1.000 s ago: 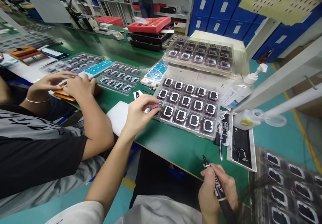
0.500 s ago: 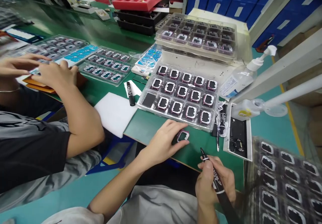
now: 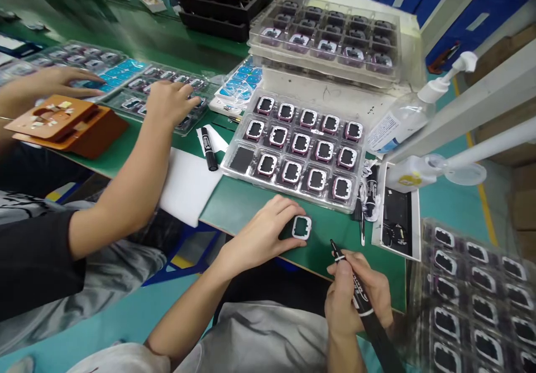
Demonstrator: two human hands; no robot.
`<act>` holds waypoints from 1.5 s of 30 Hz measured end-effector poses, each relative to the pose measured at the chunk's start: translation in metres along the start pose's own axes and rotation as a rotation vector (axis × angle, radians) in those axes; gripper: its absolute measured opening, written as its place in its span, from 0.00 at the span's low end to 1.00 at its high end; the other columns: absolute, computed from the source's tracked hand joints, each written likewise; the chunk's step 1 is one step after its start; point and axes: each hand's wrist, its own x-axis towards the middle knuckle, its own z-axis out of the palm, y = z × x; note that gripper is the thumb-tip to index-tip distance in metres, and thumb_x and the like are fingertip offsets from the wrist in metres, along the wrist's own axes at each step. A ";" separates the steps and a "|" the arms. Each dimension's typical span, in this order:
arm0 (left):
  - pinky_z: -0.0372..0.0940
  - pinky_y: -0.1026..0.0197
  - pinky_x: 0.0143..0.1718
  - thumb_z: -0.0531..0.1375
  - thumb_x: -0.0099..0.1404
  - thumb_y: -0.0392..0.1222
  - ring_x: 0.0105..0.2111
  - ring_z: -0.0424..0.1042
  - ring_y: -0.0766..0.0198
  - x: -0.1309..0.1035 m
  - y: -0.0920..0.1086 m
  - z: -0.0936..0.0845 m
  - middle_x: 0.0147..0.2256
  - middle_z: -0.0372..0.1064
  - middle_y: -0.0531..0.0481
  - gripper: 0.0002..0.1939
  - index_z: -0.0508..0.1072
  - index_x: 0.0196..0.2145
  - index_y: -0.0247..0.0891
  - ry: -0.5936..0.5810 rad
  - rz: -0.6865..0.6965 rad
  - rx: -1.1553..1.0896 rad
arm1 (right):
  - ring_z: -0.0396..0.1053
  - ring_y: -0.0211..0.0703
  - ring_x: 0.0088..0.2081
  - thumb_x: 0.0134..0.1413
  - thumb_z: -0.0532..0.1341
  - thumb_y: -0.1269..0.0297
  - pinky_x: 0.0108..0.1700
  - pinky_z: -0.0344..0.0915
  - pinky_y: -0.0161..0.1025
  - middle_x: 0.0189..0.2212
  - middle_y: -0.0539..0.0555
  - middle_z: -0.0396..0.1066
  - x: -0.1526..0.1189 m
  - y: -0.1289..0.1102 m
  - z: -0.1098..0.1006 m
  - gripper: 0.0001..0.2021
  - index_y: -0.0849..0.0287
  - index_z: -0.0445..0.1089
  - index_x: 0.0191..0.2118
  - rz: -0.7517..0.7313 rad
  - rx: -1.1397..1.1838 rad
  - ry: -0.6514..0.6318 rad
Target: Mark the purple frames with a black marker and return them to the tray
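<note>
My left hand (image 3: 266,230) grips a small square frame (image 3: 308,228) between thumb and fingers, just above the green bench near its front edge. The frame has a white face and an open middle, like a watch case. In my right hand (image 3: 355,297) is a black marker (image 3: 360,295), uncapped, its dark tip pointing up and left toward the frame but apart from it. Behind both hands lies a clear plastic tray (image 3: 288,191) of similar frames in rows. One pocket (image 3: 242,159) at its front left holds no frame.
A co-worker's hands (image 3: 170,105) work at the left beside an orange fixture (image 3: 79,127). A white foam sheet (image 3: 188,186) and another marker (image 3: 209,149) lie between us. Pump bottle (image 3: 404,113), small box (image 3: 397,216) and another frame tray (image 3: 481,295) stand right.
The frame in my left hand has turned so its face shows more squarely. My marker stays held much as before. The co-worker's nearer hand has moved right, away from the orange fixture.
</note>
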 end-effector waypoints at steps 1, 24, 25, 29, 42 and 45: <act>0.80 0.44 0.57 0.76 0.74 0.48 0.53 0.82 0.46 -0.002 0.001 0.002 0.54 0.83 0.43 0.21 0.81 0.62 0.50 -0.007 0.002 -0.058 | 0.85 0.54 0.27 0.62 0.73 0.56 0.29 0.85 0.50 0.22 0.47 0.78 0.001 -0.002 0.001 0.07 0.51 0.81 0.40 -0.016 0.028 0.000; 0.84 0.66 0.50 0.73 0.75 0.32 0.47 0.92 0.59 -0.008 0.014 0.031 0.54 0.91 0.50 0.22 0.83 0.64 0.45 0.109 0.104 -0.182 | 0.85 0.47 0.31 0.54 0.69 0.85 0.39 0.94 0.54 0.30 0.46 0.77 0.027 -0.024 0.007 0.19 0.61 0.79 0.49 -0.281 0.199 -0.234; 0.83 0.66 0.51 0.73 0.75 0.32 0.47 0.92 0.59 -0.008 0.015 0.031 0.54 0.91 0.50 0.22 0.83 0.63 0.44 0.113 0.109 -0.177 | 0.85 0.48 0.31 0.54 0.69 0.86 0.38 0.94 0.54 0.30 0.46 0.77 0.027 -0.024 0.008 0.18 0.61 0.79 0.48 -0.283 0.194 -0.230; 0.83 0.67 0.52 0.73 0.75 0.32 0.48 0.92 0.60 -0.008 0.016 0.030 0.54 0.91 0.49 0.21 0.83 0.63 0.42 0.121 0.123 -0.160 | 0.87 0.51 0.34 0.54 0.69 0.86 0.36 0.94 0.54 0.30 0.47 0.77 0.026 -0.025 0.008 0.18 0.62 0.79 0.48 -0.290 0.180 -0.229; 0.82 0.66 0.50 0.71 0.77 0.31 0.47 0.92 0.60 -0.007 0.019 0.029 0.52 0.91 0.48 0.19 0.83 0.62 0.40 0.098 0.115 -0.133 | 0.87 0.49 0.33 0.55 0.71 0.82 0.41 0.94 0.47 0.31 0.45 0.78 0.024 -0.022 0.007 0.17 0.58 0.81 0.48 -0.243 0.174 -0.215; 0.82 0.67 0.49 0.72 0.76 0.30 0.47 0.92 0.60 -0.007 0.019 0.028 0.52 0.91 0.49 0.20 0.83 0.62 0.41 0.094 0.115 -0.132 | 0.89 0.52 0.36 0.55 0.71 0.83 0.40 0.94 0.49 0.30 0.46 0.78 0.023 -0.023 0.007 0.18 0.59 0.80 0.49 -0.218 0.188 -0.228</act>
